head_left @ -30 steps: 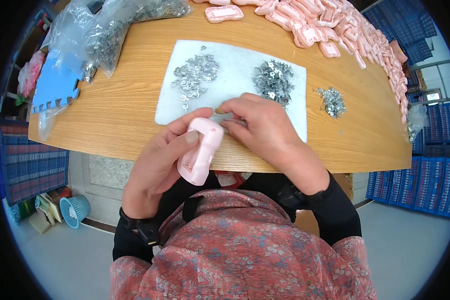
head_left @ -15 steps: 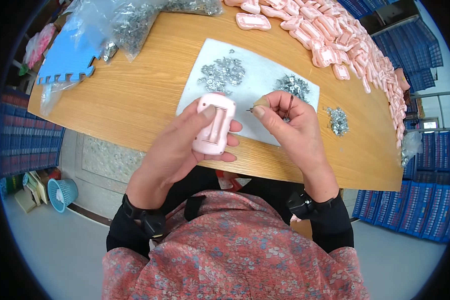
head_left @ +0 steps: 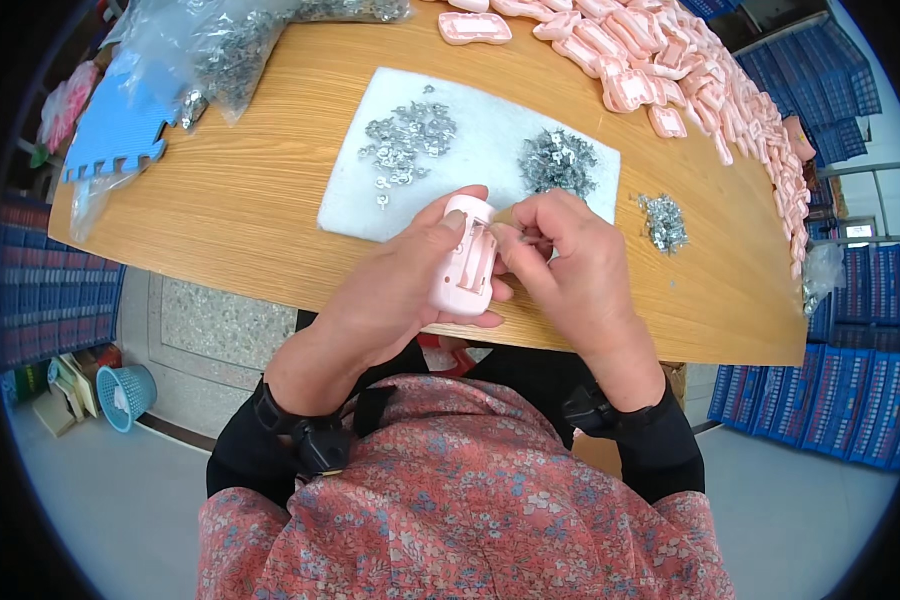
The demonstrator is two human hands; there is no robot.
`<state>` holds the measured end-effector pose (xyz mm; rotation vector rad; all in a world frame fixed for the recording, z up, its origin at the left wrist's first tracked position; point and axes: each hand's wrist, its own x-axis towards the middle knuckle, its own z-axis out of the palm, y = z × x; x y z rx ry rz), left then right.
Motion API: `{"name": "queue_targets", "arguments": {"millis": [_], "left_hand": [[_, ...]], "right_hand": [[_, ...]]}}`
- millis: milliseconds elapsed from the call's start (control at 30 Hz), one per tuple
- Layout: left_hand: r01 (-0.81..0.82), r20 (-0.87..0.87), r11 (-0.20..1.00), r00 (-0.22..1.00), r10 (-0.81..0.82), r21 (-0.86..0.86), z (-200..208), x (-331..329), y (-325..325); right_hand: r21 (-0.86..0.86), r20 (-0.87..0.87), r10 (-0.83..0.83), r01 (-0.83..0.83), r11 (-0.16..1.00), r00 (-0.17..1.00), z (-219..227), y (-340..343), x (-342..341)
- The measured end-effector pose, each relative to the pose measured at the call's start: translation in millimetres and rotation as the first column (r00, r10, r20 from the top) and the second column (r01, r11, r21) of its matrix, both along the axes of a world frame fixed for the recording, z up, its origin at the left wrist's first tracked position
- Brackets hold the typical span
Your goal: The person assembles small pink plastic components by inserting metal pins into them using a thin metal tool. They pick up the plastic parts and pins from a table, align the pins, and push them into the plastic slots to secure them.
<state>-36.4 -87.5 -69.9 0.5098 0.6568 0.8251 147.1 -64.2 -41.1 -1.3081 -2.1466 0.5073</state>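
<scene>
My left hand [head_left: 390, 290] grips a pink plastic housing [head_left: 463, 256], held upright over the near edge of the wooden table [head_left: 260, 200]. My right hand [head_left: 560, 265] pinches a small metal part [head_left: 518, 236] against the housing's open side. Just beyond my hands lies a white mat [head_left: 470, 150] carrying two heaps of small metal pieces, one on the left [head_left: 407, 142] and one on the right [head_left: 555, 160]. A third small heap [head_left: 662, 220] sits on the bare wood to the right.
Many pink housings [head_left: 690, 70] are piled along the table's far right edge. Clear bags of metal parts [head_left: 225, 55] and a blue foam tile [head_left: 115, 125] lie at the far left. A blue basket [head_left: 125, 395] stands on the floor; blue crates [head_left: 840, 400] stack at right.
My left hand has turned the pink housing more upright and brought it closer to my body. My right hand has closed in on it with the metal part.
</scene>
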Motion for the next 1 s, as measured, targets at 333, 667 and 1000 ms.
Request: {"name": "queue_targets", "arguments": {"millis": [333,667,1000], "left_hand": [[0.030,0.047,1.000,0.998,-0.030,0.006,-7.1,2.4,2.1],[0.110,-0.432,0.885,0.895,0.109,0.452,-13.0,4.1,0.2],[0.406,-0.665,0.539,0.572,0.480,0.738,-8.1,13.4,2.1]], "right_hand": [[-0.363,-0.301,-0.217,0.100,0.927,0.929,-8.0,-10.4,9.9],[-0.773,-0.544,-0.407,-0.250,0.583,0.734,-6.3,-5.4,22.8],[-0.736,-0.554,-0.346,-0.251,0.629,0.757,-7.9,-14.7,28.3]]}}
